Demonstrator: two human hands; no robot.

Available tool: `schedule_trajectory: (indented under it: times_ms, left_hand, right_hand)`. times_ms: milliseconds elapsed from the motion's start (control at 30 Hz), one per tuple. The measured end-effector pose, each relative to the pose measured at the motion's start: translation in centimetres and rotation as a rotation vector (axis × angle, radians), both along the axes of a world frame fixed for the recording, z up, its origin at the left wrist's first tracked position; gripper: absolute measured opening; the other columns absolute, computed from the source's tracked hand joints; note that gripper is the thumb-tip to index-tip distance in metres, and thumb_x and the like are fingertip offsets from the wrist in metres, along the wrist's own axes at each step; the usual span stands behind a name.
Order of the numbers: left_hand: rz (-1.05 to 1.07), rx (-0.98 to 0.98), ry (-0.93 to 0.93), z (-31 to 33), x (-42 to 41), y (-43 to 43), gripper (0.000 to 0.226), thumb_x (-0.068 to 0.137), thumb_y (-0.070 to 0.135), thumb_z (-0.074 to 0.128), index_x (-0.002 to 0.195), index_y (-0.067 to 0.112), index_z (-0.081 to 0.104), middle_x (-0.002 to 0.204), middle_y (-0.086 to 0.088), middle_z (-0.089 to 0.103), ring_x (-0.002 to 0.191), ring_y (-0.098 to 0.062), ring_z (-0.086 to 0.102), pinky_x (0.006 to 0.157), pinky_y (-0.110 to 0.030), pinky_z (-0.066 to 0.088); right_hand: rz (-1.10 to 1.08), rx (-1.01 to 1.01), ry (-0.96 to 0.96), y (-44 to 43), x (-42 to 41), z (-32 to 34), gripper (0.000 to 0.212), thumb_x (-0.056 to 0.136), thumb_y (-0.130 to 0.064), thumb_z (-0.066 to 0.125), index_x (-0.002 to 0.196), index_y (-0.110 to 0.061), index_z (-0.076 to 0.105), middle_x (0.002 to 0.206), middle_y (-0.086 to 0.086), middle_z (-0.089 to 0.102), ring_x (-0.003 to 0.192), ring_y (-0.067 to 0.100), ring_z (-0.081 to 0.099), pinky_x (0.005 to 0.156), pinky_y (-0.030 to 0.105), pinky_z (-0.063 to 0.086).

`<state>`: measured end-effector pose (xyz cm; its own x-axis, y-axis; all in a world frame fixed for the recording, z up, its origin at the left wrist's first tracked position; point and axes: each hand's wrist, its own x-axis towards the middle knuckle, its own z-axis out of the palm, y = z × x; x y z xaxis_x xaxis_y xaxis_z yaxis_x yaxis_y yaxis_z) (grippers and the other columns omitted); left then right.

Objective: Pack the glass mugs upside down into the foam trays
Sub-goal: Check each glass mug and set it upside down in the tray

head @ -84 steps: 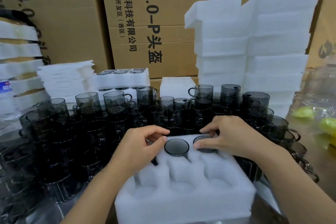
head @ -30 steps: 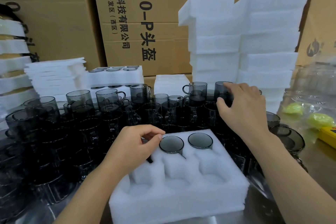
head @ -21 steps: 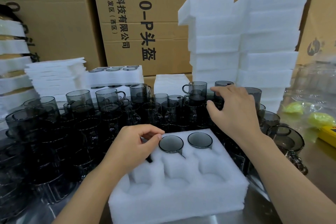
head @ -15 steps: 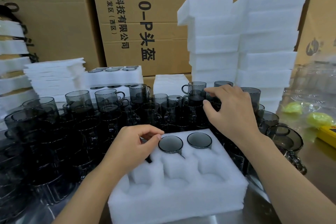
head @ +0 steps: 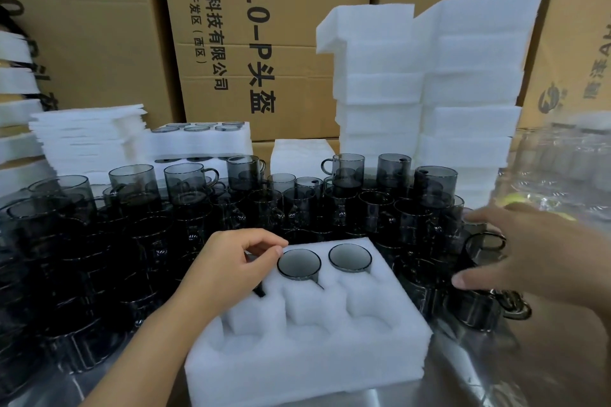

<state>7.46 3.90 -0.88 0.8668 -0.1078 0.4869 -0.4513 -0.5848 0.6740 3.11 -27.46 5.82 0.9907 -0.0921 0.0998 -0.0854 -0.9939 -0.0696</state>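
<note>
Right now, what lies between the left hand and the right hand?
In the head view, two inverted mugs in the foam tray's far row, then loose mugs beside it.

1. A foam tray (head: 307, 360) lies front and centre
2. In its back row two mugs sit upside down: the middle mug (head: 299, 264) in the middle pocket, the right mug (head: 349, 257) in the right pocket
3. The left hand (head: 228, 269) rests on the back-left pocket, over a third mug (head: 259, 291) mostly hidden beneath it
4. Loose mugs (head: 198, 208) crowd left of, behind and right of the tray, some stacked
5. The right hand (head: 529, 254) is right of the tray, above the mugs there
6. Behind the mugs, left to right: foam sheets (head: 86, 135), a packed tray (head: 198, 142), a low foam pile (head: 297, 152), a tall foam stack (head: 429, 92)
7. Boxes (head: 264, 43) stand behind all
8. Bags (head: 562, 168) lie far right, beside the tall stack
</note>
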Motion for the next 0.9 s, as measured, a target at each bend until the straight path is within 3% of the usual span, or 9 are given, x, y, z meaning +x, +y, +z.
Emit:
schedule_trajectory:
  times_ms: [100,200,400,533,600,700,800,900]
  left_hand:
    - [0.001,-0.019,0.012,-0.1,0.0,0.1,0.027,0.086,0.009,0.067,0.078,0.035,0.073,0.070,0.021,0.070,0.052,0.009,0.057,0.053,-0.004,0.040]
    - [-0.002,-0.032,0.021,-0.2,0.0,0.1,0.029,0.086,0.009,0.067,0.076,0.035,0.073,0.070,0.019,0.070,0.050,0.007,0.057,0.053,-0.004,0.040]
    - [-0.006,-0.033,0.021,-0.2,0.1,0.2,0.031,0.086,0.009,0.067,0.076,0.037,0.072,0.069,0.020,0.070,0.050,0.008,0.057,0.053,-0.005,0.040]
    - [-0.005,-0.035,0.021,-0.3,0.2,0.2,0.028,0.086,0.010,0.068,0.078,0.036,0.072,0.068,0.023,0.069,0.054,0.010,0.056,0.053,-0.003,0.040]
    - [-0.021,-0.045,0.018,-0.4,0.4,0.3,0.029,0.084,0.008,0.070,0.081,0.038,0.071,0.071,0.021,0.069,0.058,0.007,0.058,0.056,-0.004,0.041]
    - [-0.087,-0.116,0.023,-0.6,0.6,0.4,0.040,0.079,0.009,0.074,0.096,0.043,0.065,0.078,0.012,0.072,0.065,0.001,0.062,0.059,-0.007,0.043]
    - [-0.102,-0.142,0.039,-0.7,0.9,0.4,0.061,0.064,0.037,0.078,0.115,0.052,0.050,0.083,0.011,0.072,0.068,-0.001,0.065,0.059,-0.010,0.044]
    - [-0.108,-0.141,0.066,-0.8,1.1,0.7,0.088,0.051,0.053,0.080,0.125,0.064,0.033,0.091,0.012,0.069,0.074,-0.004,0.067,0.057,-0.015,0.049]
  right_hand:
    - [-0.013,0.029,0.015,-0.4,0.2,-0.7,0.087,0.058,-0.066,0.073,0.135,-0.043,0.036,0.126,-0.009,0.051,0.109,0.014,0.051,0.083,0.026,0.043]
    - [-0.015,0.018,-0.003,-0.5,0.6,-1.1,0.077,0.068,-0.051,0.075,0.135,-0.040,0.038,0.119,-0.005,0.055,0.099,0.014,0.050,0.076,0.024,0.041]
    - [-0.058,-0.031,-0.159,-0.3,0.5,-0.9,0.061,0.065,-0.054,0.068,0.121,-0.045,0.045,0.099,-0.011,0.056,0.089,0.016,0.053,0.078,0.030,0.050]
    - [0.148,0.126,-0.352,3.2,-0.3,1.1,0.058,0.057,-0.065,0.053,0.111,-0.050,0.044,0.096,-0.022,0.055,0.087,0.014,0.055,0.070,0.029,0.046]
    - [0.287,0.251,-0.376,6.3,-0.1,1.7,0.048,0.058,-0.063,0.056,0.103,-0.054,0.042,0.085,-0.029,0.052,0.083,0.009,0.051,0.064,0.025,0.042]
    - [0.468,0.424,-0.347,10.5,2.2,1.4,0.047,0.062,-0.055,0.064,0.106,-0.047,0.049,0.086,-0.025,0.060,0.085,0.002,0.058,0.073,0.025,0.048]
    - [0.601,0.625,-0.260,13.4,5.0,-0.2,0.041,0.068,-0.048,0.071,0.104,-0.044,0.053,0.088,-0.024,0.060,0.076,-0.008,0.055,0.064,0.009,0.041]
    - [0.638,0.845,-0.216,14.4,6.9,-2.9,0.036,0.069,-0.044,0.076,0.100,-0.040,0.056,0.086,-0.020,0.063,0.074,-0.009,0.056,0.064,0.008,0.040]
